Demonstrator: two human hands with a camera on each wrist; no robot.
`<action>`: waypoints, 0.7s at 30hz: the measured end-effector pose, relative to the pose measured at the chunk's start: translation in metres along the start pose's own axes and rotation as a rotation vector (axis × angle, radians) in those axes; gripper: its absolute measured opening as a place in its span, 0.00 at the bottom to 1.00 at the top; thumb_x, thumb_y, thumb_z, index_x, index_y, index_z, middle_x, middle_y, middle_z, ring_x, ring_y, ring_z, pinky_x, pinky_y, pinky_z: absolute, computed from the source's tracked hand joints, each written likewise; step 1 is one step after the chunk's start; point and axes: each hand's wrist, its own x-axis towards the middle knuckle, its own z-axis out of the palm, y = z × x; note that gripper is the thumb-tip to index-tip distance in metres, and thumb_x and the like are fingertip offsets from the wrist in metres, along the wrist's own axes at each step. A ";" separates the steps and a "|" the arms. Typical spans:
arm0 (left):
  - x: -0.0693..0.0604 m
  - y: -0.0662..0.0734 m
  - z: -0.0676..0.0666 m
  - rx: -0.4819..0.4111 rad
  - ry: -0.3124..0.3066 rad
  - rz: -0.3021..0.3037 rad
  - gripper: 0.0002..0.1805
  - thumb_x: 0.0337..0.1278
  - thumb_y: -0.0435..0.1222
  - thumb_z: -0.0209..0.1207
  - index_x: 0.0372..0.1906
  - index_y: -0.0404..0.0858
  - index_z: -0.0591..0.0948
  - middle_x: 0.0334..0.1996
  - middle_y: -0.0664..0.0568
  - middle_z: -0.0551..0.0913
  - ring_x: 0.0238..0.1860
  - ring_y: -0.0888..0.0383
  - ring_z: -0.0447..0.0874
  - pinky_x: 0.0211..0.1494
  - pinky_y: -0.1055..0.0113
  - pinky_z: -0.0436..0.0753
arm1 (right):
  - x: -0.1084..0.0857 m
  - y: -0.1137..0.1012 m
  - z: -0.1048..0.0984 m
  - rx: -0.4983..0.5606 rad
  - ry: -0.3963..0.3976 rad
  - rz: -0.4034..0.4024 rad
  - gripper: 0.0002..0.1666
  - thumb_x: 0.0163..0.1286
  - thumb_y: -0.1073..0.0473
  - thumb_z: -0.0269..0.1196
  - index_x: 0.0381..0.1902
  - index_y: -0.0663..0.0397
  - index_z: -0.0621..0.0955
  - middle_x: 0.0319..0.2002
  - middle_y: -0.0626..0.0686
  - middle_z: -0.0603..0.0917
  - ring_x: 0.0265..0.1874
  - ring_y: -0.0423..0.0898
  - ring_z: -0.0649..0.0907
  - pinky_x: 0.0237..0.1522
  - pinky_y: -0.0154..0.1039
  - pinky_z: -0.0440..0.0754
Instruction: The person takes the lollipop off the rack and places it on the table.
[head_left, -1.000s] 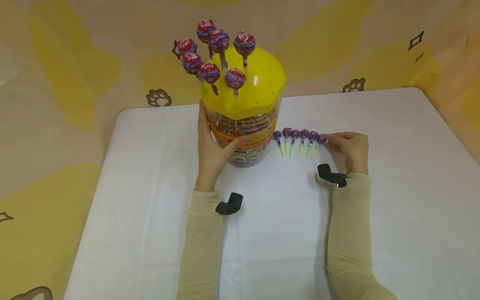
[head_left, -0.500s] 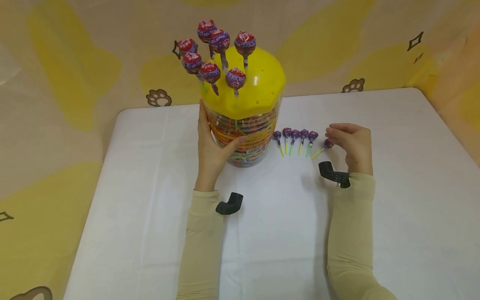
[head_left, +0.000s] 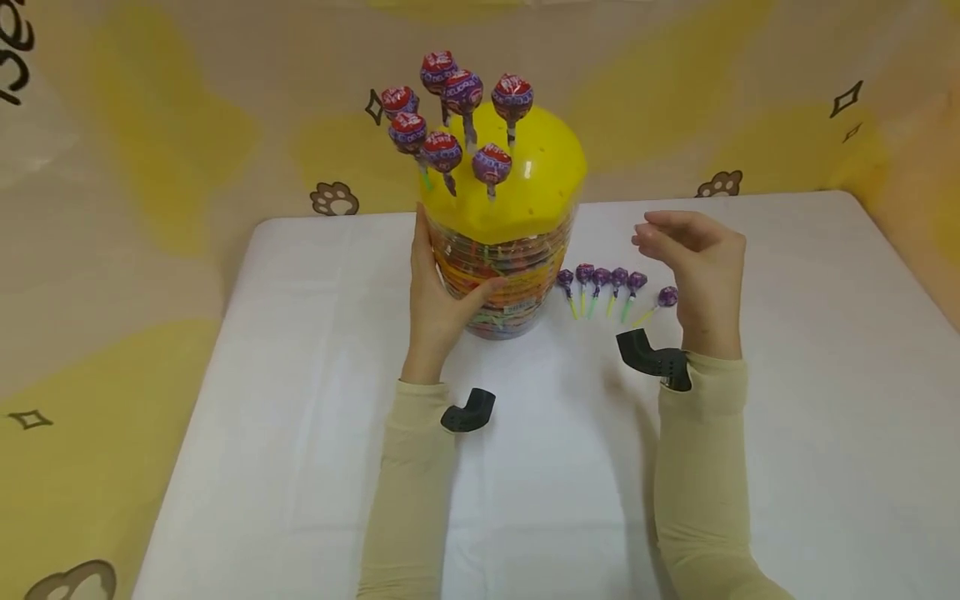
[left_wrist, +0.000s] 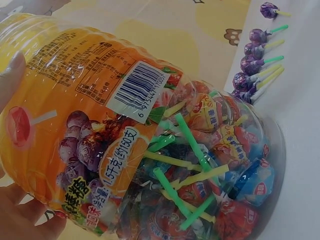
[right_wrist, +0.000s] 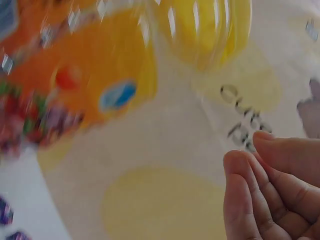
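Note:
My left hand [head_left: 438,308] holds the side of a large clear plastic jar [left_wrist: 90,100] with an orange printed label. Wrapped lollipops on green and yellow sticks show inside it. On top is a domed yellow lid [head_left: 543,179], with several purple-and-red lollipops [head_left: 491,164] standing in its left part. My right hand [head_left: 697,258] is raised to the right of the jar, fingers bent loosely, nothing between fingertips and thumb. Below it lies a single purple lollipop [head_left: 667,297], apart from a row of lollipops [head_left: 601,276] beside the jar's base.
A white-covered table [head_left: 555,467] bears everything. Behind it hangs a yellow-and-beige patterned cloth [head_left: 637,108] with paw prints. Black camera mounts [head_left: 471,410] stick out from both wrists.
My right hand has let go of the rightmost lollipop, which has shifted slightly right from the row, and has risen above the table. The left hand keeps its hold; the head view has shifted slightly.

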 end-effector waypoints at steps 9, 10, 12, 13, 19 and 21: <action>-0.001 -0.001 0.001 0.000 0.010 0.016 0.60 0.48 0.41 0.70 0.75 0.48 0.38 0.74 0.53 0.44 0.73 0.57 0.44 0.73 0.52 0.50 | -0.007 -0.037 0.048 0.061 -0.122 -0.170 0.13 0.53 0.70 0.70 0.38 0.71 0.84 0.34 0.59 0.85 0.31 0.52 0.84 0.40 0.36 0.84; -0.001 -0.001 0.001 0.002 0.010 0.016 0.60 0.48 0.41 0.70 0.75 0.48 0.38 0.74 0.53 0.44 0.73 0.57 0.44 0.73 0.52 0.50 | -0.007 -0.040 0.053 0.050 -0.140 -0.181 0.12 0.53 0.71 0.70 0.38 0.70 0.84 0.34 0.59 0.85 0.32 0.52 0.84 0.41 0.36 0.84; -0.001 -0.001 0.001 0.003 0.006 0.007 0.60 0.48 0.41 0.70 0.75 0.48 0.38 0.74 0.53 0.44 0.73 0.57 0.44 0.73 0.52 0.50 | -0.007 -0.046 0.062 0.012 -0.166 -0.191 0.12 0.54 0.70 0.70 0.38 0.68 0.85 0.36 0.58 0.85 0.35 0.51 0.84 0.43 0.36 0.83; -0.002 -0.002 0.001 0.005 0.006 0.003 0.60 0.48 0.41 0.70 0.75 0.49 0.38 0.74 0.53 0.44 0.73 0.57 0.44 0.73 0.52 0.50 | -0.007 -0.049 0.066 -0.016 -0.177 -0.195 0.12 0.54 0.69 0.70 0.38 0.67 0.85 0.37 0.57 0.85 0.36 0.51 0.84 0.44 0.36 0.83; -0.001 -0.001 0.001 0.015 0.010 -0.005 0.60 0.48 0.42 0.70 0.75 0.49 0.38 0.74 0.54 0.45 0.73 0.57 0.45 0.72 0.49 0.51 | -0.005 -0.064 0.086 -0.169 -0.220 -0.227 0.12 0.57 0.67 0.69 0.40 0.64 0.85 0.38 0.56 0.85 0.40 0.48 0.84 0.48 0.37 0.81; -0.001 -0.001 0.001 0.016 0.013 -0.002 0.59 0.48 0.42 0.70 0.75 0.48 0.39 0.74 0.53 0.45 0.72 0.56 0.46 0.72 0.49 0.51 | -0.005 -0.067 0.092 -0.213 -0.232 -0.250 0.12 0.58 0.67 0.68 0.41 0.65 0.85 0.39 0.56 0.85 0.40 0.47 0.84 0.49 0.37 0.81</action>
